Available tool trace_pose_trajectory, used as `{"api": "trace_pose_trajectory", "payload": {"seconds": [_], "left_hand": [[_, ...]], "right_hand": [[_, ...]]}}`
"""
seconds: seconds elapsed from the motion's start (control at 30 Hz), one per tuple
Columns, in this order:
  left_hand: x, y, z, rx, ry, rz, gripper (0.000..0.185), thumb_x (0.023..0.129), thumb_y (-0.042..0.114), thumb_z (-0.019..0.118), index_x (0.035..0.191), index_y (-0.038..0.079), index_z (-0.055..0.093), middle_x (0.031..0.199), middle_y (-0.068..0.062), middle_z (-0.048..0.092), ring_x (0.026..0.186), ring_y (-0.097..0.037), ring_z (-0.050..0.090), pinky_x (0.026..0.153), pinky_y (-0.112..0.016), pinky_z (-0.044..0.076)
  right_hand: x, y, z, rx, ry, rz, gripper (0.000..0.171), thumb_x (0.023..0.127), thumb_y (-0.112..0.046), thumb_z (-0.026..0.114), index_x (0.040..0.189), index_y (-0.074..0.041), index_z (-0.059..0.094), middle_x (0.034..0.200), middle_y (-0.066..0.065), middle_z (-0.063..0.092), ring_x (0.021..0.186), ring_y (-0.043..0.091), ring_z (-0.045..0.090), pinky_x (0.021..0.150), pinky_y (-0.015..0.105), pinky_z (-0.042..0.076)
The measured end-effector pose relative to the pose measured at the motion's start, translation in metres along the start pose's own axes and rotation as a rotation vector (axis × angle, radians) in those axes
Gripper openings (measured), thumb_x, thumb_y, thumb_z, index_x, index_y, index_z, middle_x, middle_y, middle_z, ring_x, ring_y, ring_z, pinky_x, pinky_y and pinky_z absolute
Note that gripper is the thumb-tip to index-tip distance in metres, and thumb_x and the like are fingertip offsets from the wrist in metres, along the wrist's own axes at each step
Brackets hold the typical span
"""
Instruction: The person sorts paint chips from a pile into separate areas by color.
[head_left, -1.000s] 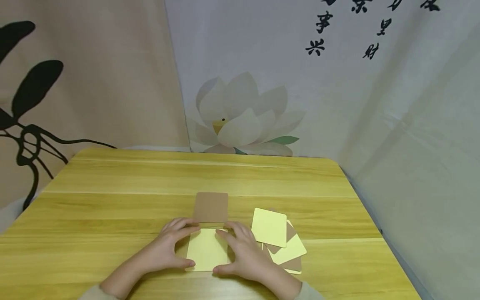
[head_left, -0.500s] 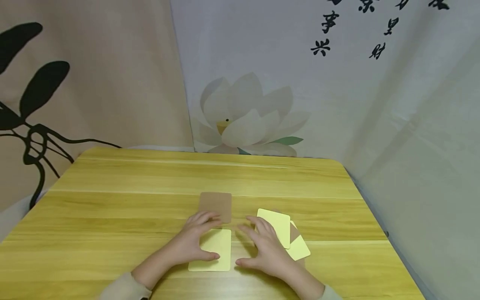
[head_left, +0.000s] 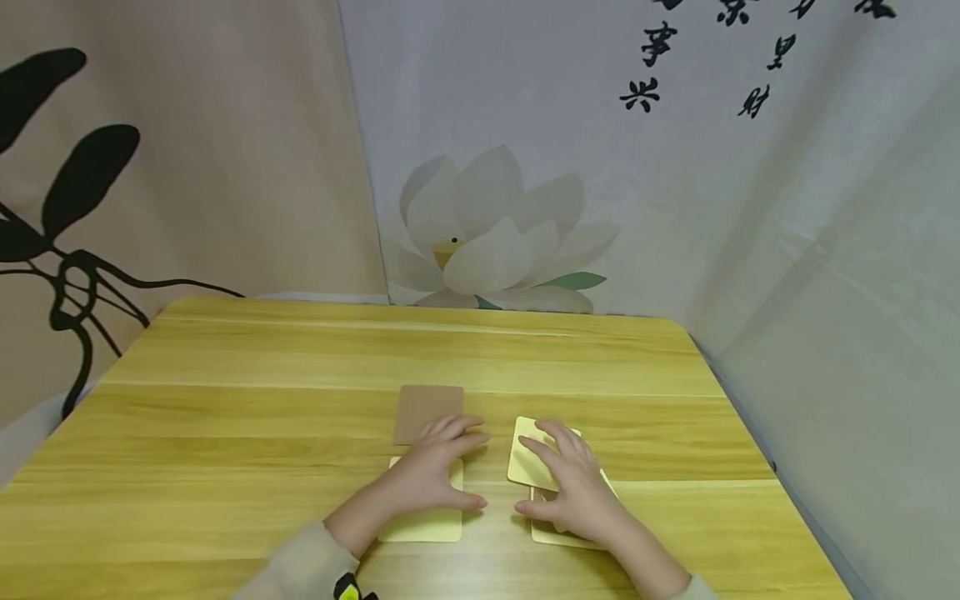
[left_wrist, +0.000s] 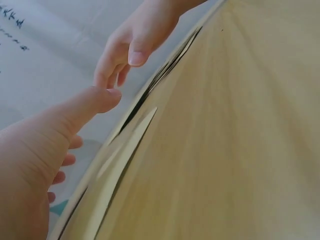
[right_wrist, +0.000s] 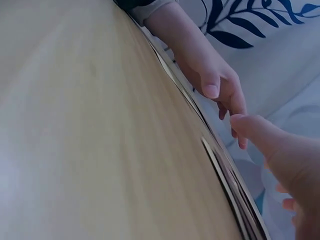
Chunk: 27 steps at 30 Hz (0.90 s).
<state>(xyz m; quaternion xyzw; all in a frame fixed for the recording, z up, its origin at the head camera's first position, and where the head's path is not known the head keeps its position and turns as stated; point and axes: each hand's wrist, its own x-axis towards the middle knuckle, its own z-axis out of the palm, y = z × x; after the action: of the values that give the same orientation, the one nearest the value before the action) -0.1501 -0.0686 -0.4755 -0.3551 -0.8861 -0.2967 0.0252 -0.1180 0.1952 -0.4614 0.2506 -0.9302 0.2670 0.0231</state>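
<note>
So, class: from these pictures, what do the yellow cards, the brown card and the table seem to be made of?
Yellow cards: likely thin card or foam sheet, matte; flat, rounded corners, no glare.
Brown card: probably kraft-type card, matte; even tan face.
Table: wood or wood-look laminate, slight sheen; long grain lines, though the pictures cannot tell which.

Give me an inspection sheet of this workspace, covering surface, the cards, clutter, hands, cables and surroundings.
Surface: yellow wooden table, grain lines showing.
Job's things: brown card lies flat; single yellow card lies nearer the person, partly under the left hand; card pile to the right, yellow card on top.
Clutter: nothing seen.
Hands: left hand rests with straight fingers on the single yellow card, fingertips by the brown card; right hand lies spread on the card pile.
Cables: nothing seen.
Surroundings: cloth backdrop with a lotus print, black calligraphy and dark leaf shapes.
</note>
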Motion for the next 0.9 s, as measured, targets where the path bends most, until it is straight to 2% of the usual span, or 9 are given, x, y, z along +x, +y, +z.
{"api": "trace_pose_trajectory", "payload": {"seconds": [0.13,0.3,0.53,0.73,0.9], "left_hand": [[0.012,0.007,0.004,0.002,-0.03,-0.011,0.086,0.068,0.056,0.078,0.139,0.014,0.052,0.148,-0.005,0.038,0.136,-0.03,0.027,0.106,-0.059,0.019],[0.026,0.013,0.007,0.003,-0.065,-0.015,0.085,0.069,0.054,0.077,0.14,0.016,0.05,0.15,-0.004,0.035,0.137,-0.029,0.025,0.107,-0.058,0.017],[0.041,0.015,0.012,0.034,-0.09,-0.006,0.084,0.071,0.054,0.076,0.141,0.016,0.05,0.15,-0.003,0.035,0.137,-0.026,0.025,0.108,-0.056,0.018],[0.049,0.015,0.018,0.082,-0.101,0.016,0.086,0.07,0.059,0.076,0.14,0.015,0.05,0.148,-0.003,0.038,0.135,-0.025,0.028,0.108,-0.052,0.021],[0.052,0.014,0.021,0.093,-0.125,0.002,0.088,0.07,0.061,0.074,0.141,0.016,0.049,0.15,-0.004,0.035,0.136,-0.027,0.027,0.109,-0.051,0.02]], "right_hand": [[-0.003,0.011,-0.008,0.005,0.014,0.009,0.084,0.07,-0.05,0.08,0.142,-0.021,0.048,0.152,0.008,0.03,0.137,0.037,0.022,0.101,0.066,0.023],[-0.005,0.025,-0.013,0.008,0.031,0.003,0.083,0.07,-0.052,0.079,0.141,-0.02,0.049,0.15,0.006,0.033,0.136,0.036,0.024,0.1,0.066,0.025],[-0.007,0.039,-0.018,0.031,0.027,0.007,0.084,0.07,-0.053,0.08,0.14,-0.018,0.05,0.149,0.009,0.034,0.136,0.036,0.023,0.102,0.065,0.02],[-0.007,0.047,-0.02,0.028,0.009,0.02,0.085,0.069,-0.057,0.078,0.139,-0.018,0.051,0.149,0.01,0.034,0.136,0.035,0.023,0.104,0.063,0.017],[-0.008,0.051,-0.018,0.033,-0.007,0.009,0.085,0.069,-0.056,0.078,0.139,-0.014,0.052,0.149,0.012,0.033,0.136,0.036,0.023,0.102,0.065,0.017]]}}
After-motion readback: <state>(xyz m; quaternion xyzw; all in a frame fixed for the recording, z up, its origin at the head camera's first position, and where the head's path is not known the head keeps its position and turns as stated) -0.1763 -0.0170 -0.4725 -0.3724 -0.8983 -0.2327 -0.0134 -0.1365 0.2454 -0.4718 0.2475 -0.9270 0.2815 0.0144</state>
